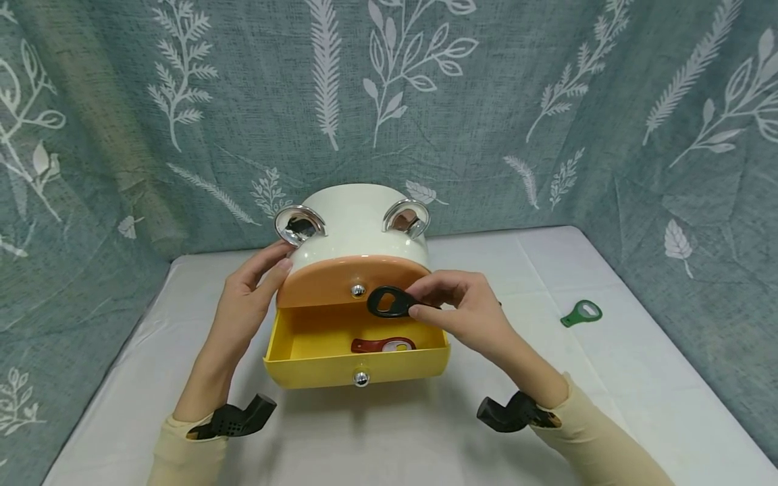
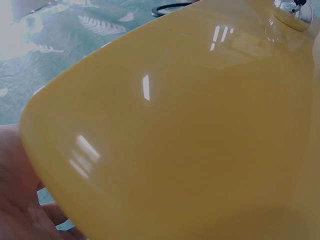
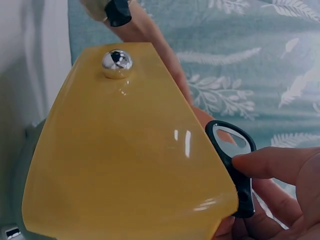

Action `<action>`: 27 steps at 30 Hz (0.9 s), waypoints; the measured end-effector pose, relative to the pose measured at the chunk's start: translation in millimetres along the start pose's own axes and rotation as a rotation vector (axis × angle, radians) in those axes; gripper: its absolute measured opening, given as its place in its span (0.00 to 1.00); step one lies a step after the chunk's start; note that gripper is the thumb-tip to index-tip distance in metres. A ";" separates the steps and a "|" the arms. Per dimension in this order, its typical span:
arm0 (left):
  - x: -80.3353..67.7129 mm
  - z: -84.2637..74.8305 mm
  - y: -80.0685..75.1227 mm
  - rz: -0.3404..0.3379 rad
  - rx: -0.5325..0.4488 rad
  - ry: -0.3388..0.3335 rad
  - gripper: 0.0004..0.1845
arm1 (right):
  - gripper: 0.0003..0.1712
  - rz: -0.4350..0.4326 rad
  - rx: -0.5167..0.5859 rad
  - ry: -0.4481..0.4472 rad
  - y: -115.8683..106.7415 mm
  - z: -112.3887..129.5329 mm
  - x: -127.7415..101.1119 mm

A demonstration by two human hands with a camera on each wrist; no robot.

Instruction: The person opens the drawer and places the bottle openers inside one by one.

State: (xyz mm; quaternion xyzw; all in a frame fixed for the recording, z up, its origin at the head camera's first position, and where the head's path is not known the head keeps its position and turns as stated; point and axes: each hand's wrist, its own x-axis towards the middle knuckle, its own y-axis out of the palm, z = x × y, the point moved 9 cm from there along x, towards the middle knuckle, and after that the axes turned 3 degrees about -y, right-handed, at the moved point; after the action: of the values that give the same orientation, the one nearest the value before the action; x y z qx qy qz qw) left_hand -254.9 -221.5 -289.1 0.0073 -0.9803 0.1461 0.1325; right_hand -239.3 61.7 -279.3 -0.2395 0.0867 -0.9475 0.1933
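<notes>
A white cabinet (image 1: 352, 226) shaped like an animal head stands on the table, its orange upper drawer (image 1: 349, 280) closed and its yellow lower drawer (image 1: 316, 368) pulled out. A red bottle opener (image 1: 379, 345) lies inside the yellow drawer. My right hand (image 1: 468, 314) pinches a black bottle opener (image 1: 389, 302) above the open drawer; the right wrist view shows the black opener (image 3: 235, 165) beside the yellow drawer front (image 3: 125, 165). My left hand (image 1: 246, 300) rests with straight fingers against the cabinet's left side. The left wrist view is filled by the yellow drawer (image 2: 175, 130).
A green bottle opener (image 1: 581, 313) lies on the white table (image 1: 547, 405) to the right. A patterned blue-grey cloth (image 1: 486, 101) hangs behind and at both sides. Two chrome ear-shaped handles (image 1: 298, 225) sit on top of the cabinet.
</notes>
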 end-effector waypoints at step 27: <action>0.3 -1.8 -1.1 -0.006 0.009 0.006 0.24 | 0.09 0.044 -0.045 0.037 23.2 -2.1 6.8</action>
State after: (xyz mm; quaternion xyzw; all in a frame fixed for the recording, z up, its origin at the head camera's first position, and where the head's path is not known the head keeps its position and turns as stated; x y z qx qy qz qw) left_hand -254.7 -222.1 -287.1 0.0103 -0.9792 0.1503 0.1359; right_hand -238.2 37.9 -284.2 -0.2242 0.1169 -0.9451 0.2069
